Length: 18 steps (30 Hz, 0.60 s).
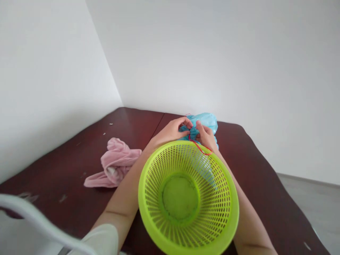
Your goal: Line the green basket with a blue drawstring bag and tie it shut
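Beyond the basket, a light blue plastic bag (205, 120) lies crumpled near the back edge of the table. My left hand (176, 128) has its fingers curled and pinched at the gathered part of the bag. On the other side, my right hand (206, 136) grips the same bunched plastic, thumb pointing up. A red string (199, 148) runs from between my hands and trails over the far rim of a lime-green plastic basket (143, 198). The basket stands between my forearms with its open mouth facing me. Some blue plastic shows through its mesh. My fingertips are partly hidden.
A crumpled pink cloth (117, 164) lies left of my left arm on the dark red-brown table (79, 202). A blurred white curved bar (42, 219) crosses the lower left corner. White walls (212, 63) border the table behind and at left; grey floor (313, 198) shows at right.
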{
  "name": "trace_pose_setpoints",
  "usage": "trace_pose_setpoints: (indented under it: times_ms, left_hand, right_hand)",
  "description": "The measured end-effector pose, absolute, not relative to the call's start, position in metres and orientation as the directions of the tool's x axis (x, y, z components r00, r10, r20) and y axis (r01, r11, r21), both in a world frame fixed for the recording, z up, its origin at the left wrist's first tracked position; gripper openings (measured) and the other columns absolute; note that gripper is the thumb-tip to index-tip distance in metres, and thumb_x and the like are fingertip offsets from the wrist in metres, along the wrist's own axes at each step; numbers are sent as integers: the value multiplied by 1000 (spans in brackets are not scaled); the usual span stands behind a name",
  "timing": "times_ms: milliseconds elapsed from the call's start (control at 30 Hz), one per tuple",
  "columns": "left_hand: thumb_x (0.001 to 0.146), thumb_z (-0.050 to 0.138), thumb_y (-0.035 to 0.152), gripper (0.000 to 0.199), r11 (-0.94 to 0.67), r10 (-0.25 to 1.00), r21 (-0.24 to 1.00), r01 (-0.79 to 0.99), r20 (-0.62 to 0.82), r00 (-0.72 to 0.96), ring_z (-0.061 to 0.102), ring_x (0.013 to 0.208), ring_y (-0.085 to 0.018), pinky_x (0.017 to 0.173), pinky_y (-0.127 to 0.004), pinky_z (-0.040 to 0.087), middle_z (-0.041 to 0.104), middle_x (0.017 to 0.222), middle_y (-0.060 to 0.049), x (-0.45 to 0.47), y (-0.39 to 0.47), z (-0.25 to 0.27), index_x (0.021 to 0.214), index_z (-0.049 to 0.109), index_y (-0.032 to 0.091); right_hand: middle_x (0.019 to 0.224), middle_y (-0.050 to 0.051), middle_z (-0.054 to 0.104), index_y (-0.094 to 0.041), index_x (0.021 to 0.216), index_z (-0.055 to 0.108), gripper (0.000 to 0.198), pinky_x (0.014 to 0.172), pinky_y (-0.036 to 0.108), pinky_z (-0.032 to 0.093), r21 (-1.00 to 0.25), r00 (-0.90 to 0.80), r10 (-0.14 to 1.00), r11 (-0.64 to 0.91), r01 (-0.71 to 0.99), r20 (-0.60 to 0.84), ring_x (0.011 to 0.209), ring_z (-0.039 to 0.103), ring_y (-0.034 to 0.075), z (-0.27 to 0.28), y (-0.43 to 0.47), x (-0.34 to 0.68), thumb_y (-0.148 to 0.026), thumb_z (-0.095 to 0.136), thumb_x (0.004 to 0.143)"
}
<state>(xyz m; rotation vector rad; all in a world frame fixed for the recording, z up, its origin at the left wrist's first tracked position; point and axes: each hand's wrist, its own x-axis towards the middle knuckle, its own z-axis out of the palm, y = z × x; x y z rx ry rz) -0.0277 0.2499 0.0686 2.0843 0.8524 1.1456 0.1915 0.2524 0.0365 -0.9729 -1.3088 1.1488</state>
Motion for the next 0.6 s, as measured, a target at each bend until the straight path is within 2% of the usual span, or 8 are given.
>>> trace_pose_setpoints:
  times_ms: [67,167,267,400,600]
  left_hand:
    - [101,83,23,20,-620,762,760,198,521,386,77,119,-27,109,-44,60,82,126,-9,-25,251,68,121,77,25]
    - [104,82,26,13,-636,750,763,117,575,326,77,118,-26,110,-45,59,81,122,-10,-22,256,65,114,74,23]
    - [104,83,26,14,-644,742,759,94,591,317,76,115,-25,110,-45,59,80,121,-10,-23,258,63,114,73,23]
    - [103,86,32,23,-624,763,757,194,538,358,74,121,-26,111,-45,58,79,128,-10,-28,252,66,121,74,24]
    - [100,90,42,27,-520,825,804,288,385,414,74,103,-26,94,-42,58,80,110,-7,-34,245,72,111,74,23]
  right_hand:
    - [61,-5,47,-26,78,69,73,50,33,25,-986,-99,981,168,-15,169,54,36,13,35,254,191,-97,89,79]
    - [62,-5,50,-27,76,65,75,50,33,23,-987,-149,976,159,13,156,54,38,12,35,254,191,-96,94,71]
    - [64,-5,52,-27,78,67,70,51,33,26,-986,-203,965,168,4,163,57,38,13,36,253,192,-92,92,78]
    - [69,-3,56,-27,78,70,61,57,33,32,-961,-232,938,273,32,259,63,41,14,36,255,193,-84,90,85]
    - [74,0,61,-27,80,75,55,64,35,39,-898,-223,891,426,111,395,71,48,18,35,259,195,-80,85,91]
